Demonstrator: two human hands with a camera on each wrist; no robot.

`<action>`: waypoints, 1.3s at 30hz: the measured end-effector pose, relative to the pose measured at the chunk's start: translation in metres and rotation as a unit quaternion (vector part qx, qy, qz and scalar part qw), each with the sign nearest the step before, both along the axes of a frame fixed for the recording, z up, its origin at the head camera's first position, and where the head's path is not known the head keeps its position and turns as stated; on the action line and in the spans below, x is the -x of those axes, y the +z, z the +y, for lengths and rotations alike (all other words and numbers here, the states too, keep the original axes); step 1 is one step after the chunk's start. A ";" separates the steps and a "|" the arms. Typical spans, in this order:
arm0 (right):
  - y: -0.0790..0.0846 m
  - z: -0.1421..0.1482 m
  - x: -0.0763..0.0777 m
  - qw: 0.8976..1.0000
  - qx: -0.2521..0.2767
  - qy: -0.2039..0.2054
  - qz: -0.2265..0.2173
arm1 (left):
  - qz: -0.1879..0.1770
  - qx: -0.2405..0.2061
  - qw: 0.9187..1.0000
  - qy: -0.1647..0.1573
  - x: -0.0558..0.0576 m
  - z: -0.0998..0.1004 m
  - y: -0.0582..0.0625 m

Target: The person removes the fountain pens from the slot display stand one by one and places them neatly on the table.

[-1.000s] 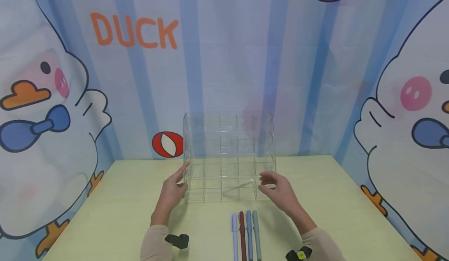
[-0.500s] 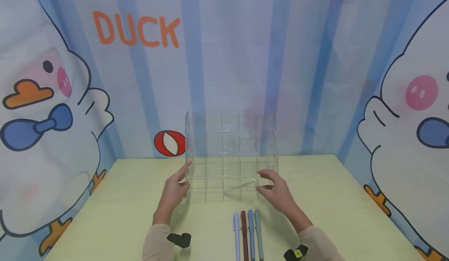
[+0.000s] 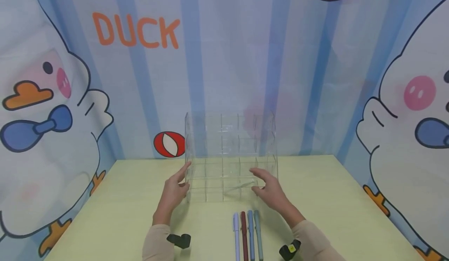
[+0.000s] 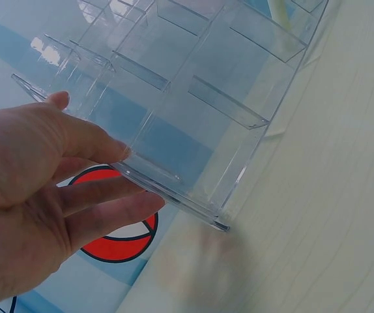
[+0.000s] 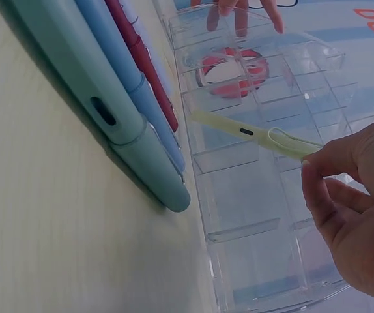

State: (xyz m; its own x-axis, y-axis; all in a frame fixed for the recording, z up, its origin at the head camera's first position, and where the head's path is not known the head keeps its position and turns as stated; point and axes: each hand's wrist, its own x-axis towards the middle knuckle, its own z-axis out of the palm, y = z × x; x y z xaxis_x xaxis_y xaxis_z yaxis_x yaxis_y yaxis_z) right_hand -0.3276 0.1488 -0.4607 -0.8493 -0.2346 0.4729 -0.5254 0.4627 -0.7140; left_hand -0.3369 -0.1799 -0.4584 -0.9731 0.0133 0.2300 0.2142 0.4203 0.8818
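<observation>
A clear pen display rack (image 3: 231, 169) with tiered compartments stands at the table's middle. My left hand (image 3: 173, 190) holds its left side panel, thumb at the front edge and fingers along the outer side in the left wrist view. A pale yellow-green pen (image 5: 239, 129) lies slanted in the bottom tier, crossing a divider. My right hand (image 3: 270, 189) is at the pen's cap end, thumb and index finger spread apart in the head view; in the right wrist view their tips overlap that end. Whether they touch it is unclear.
In front of the rack lie a lavender pen (image 3: 236, 233), a dark red pen (image 3: 244, 233), a blue pen (image 3: 250, 233) and a grey-green pen (image 3: 258, 233), side by side on the pale table (image 3: 115, 214). A duck-print curtain (image 3: 224, 58) hangs behind.
My right hand has moved left along the rack's front, its thumb and index finger now wider apart. The yellow-green pen, the rack and my left hand stay in place.
</observation>
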 end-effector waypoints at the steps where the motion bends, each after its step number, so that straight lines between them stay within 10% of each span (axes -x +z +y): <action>1: -0.001 -0.001 0.001 1.000 0.001 0.002 -0.006 | 0.001 0.001 1.000 -0.001 0.000 0.000 0.000; 39: -0.009 -0.012 0.008 0.997 -0.002 0.062 -0.035 | -0.001 0.006 1.000 0.007 0.001 0.000 -0.002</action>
State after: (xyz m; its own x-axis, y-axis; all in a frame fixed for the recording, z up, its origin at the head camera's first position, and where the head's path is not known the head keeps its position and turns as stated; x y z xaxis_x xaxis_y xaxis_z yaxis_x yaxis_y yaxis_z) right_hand -0.3352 0.1370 -0.4696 -0.8451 -0.3408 0.4118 -0.5269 0.4006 -0.7496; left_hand -0.3376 -0.1804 -0.4599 -0.9737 0.0022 0.2280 0.2065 0.4332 0.8773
